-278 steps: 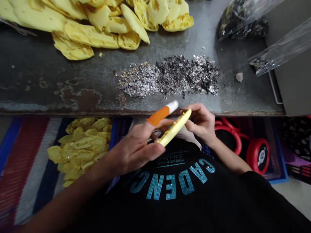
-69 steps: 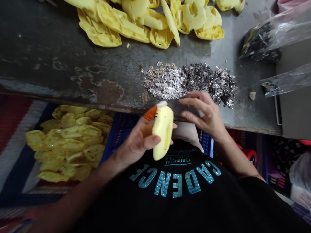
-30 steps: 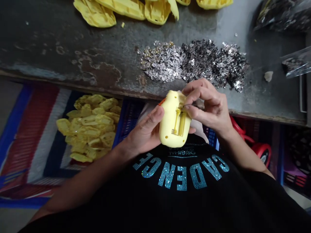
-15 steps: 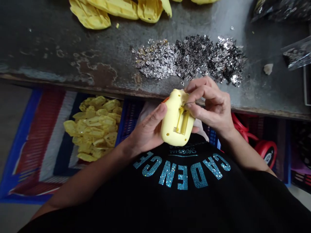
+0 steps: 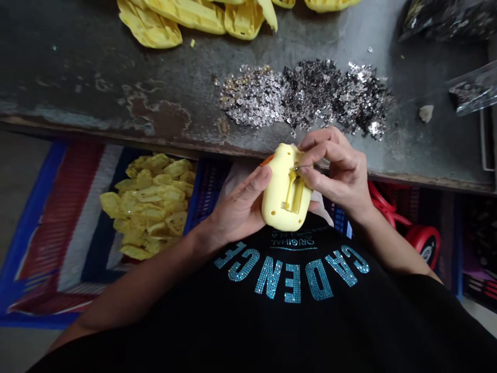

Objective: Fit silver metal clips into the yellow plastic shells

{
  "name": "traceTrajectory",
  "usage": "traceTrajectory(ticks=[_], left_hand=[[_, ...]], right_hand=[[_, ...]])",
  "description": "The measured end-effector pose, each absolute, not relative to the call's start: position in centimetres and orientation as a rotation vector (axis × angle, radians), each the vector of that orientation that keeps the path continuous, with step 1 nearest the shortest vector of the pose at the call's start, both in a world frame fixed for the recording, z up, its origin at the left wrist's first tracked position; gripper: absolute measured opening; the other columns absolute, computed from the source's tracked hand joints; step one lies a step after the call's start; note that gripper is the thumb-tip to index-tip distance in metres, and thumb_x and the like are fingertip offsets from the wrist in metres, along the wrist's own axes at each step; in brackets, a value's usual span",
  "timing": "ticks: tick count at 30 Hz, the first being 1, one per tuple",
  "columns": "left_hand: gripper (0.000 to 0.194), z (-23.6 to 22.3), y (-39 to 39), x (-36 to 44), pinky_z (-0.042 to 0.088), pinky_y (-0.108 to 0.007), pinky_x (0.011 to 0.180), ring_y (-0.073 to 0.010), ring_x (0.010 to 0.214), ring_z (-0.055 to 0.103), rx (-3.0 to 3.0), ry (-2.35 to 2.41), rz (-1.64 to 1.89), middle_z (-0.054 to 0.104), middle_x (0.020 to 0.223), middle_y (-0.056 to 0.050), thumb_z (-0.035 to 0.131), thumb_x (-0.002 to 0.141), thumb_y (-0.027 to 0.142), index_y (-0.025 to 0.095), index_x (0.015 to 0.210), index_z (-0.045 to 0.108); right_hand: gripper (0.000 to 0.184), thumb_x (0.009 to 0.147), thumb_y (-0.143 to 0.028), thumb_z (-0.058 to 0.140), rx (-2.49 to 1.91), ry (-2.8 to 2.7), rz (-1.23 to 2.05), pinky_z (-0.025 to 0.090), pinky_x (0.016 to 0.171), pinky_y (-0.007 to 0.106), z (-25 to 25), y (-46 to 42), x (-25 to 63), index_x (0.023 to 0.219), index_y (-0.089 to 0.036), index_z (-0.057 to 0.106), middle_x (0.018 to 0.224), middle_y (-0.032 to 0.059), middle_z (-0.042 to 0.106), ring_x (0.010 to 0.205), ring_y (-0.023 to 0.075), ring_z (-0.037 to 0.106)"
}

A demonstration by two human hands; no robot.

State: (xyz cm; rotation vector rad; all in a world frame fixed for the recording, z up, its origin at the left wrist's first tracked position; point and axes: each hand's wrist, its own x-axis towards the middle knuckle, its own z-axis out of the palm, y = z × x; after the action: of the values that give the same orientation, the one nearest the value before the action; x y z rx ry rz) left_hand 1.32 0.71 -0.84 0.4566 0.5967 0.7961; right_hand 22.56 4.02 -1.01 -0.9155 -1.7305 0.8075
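My left hand (image 5: 248, 204) is wrapped round a rounded yellow plastic toy casing (image 5: 276, 191), its thumb on the near face and its other fingers behind. The casing has small screw holes and an open slot like a battery compartment (image 5: 295, 199), and a bit of orange shows at its upper left edge. At the upper end of the slot, my right hand (image 5: 336, 168) pinches a thin dark metal piece (image 5: 298, 167) between thumb and forefinger. The exact kind of that piece is too small to tell.
Piles of small metal contacts (image 5: 252, 98) lie on the grey bench (image 5: 97, 98), beyond my hands. Yellow shells (image 5: 151, 26) rest behind them, with clear bags (image 5: 473, 88) at right. Below the bench edge are a crate of yellow parts (image 5: 155, 202) and red wheeled parts (image 5: 423, 241).
The casing and left hand have shifted slightly to the right and turned a little. My right hand keeps its pinch at the upper end of the slot.
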Motion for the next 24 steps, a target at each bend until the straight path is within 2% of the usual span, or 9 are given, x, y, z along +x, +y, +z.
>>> traceTrajectory(ticks=[4,7,10,15,18,21,24], left_hand=[[0.069,-1.3,0.8,1.3,0.064,-0.06,0.126,-0.0432,0.155,0.069,0.449,0.588,0.811,0.081,0.151,-0.014,0.089,0.1,0.065,0.02,0.149,0.073],[0.071,-1.8,0.8,1.1,0.063,-0.058,0.128,-0.0428,0.158,0.066,0.464,0.615,0.818,0.08,0.152,-0.012,0.095,0.094,0.066,0.024,0.148,0.073],[0.071,-2.2,0.7,1.0,0.061,-0.058,0.129,-0.0415,0.16,0.065,0.47,0.64,0.822,0.078,0.155,-0.01,0.095,0.095,0.063,0.027,0.151,0.072],[0.074,-2.2,0.8,1.2,0.063,-0.057,0.126,-0.0432,0.157,0.067,0.463,0.63,0.835,0.079,0.153,-0.013,0.095,0.094,0.066,0.024,0.15,0.073],[0.073,-1.9,0.9,1.3,0.072,-0.055,0.113,-0.0435,0.146,0.076,0.458,0.616,0.814,0.082,0.146,-0.014,0.091,0.096,0.069,0.022,0.148,0.073],[0.071,-1.6,1.0,1.3,0.079,-0.047,0.088,-0.04,0.122,0.086,0.483,0.614,0.771,0.086,0.132,-0.013,0.087,0.097,0.074,0.021,0.143,0.075],[0.072,-1.3,0.9,1.3,0.078,-0.04,0.08,-0.033,0.103,0.089,0.546,0.675,0.793,0.087,0.126,-0.012,0.089,0.096,0.073,0.021,0.143,0.074]], right_hand=[[0.009,0.099,-0.029,0.08,-0.958,-1.831,0.651,0.059,0.109,0.052,-0.5,3.9,22.6,0.091,-0.027,0.077,0.111,-0.0002,0.08,0.109,0.0239,0.076],[0.012,0.103,-0.034,0.075,-0.994,-1.952,0.491,0.058,0.105,0.055,-0.3,3.8,22.8,0.093,-0.027,0.075,0.114,0.0024,0.081,0.108,0.0266,0.074],[0.018,0.108,-0.039,0.069,-1.015,-2.051,0.388,0.057,0.106,0.057,-0.2,3.7,23.2,0.096,-0.027,0.074,0.114,0.0031,0.081,0.106,0.0277,0.073],[0.015,0.112,-0.042,0.073,-1.026,-2.091,0.378,0.056,0.105,0.055,0.2,3.0,23.8,0.113,-0.029,0.081,0.12,0.0028,0.081,0.11,0.0271,0.077],[0.014,0.113,-0.039,0.073,-1.027,-2.045,0.384,0.057,0.105,0.054,0.5,2.7,24.2,0.119,-0.031,0.083,0.119,0.0022,0.081,0.109,0.0261,0.078],[0.014,0.113,-0.038,0.073,-1.007,-1.995,0.446,0.059,0.109,0.053,0.5,3.1,24.7,0.118,-0.031,0.084,0.119,0.0021,0.082,0.112,0.0254,0.078],[0.033,0.109,-0.05,0.079,-0.988,-2.028,0.639,0.064,0.109,0.049,0.4,4.4,25.1,0.134,-0.028,0.081,0.132,0.0054,0.081,0.127,0.0277,0.076]])
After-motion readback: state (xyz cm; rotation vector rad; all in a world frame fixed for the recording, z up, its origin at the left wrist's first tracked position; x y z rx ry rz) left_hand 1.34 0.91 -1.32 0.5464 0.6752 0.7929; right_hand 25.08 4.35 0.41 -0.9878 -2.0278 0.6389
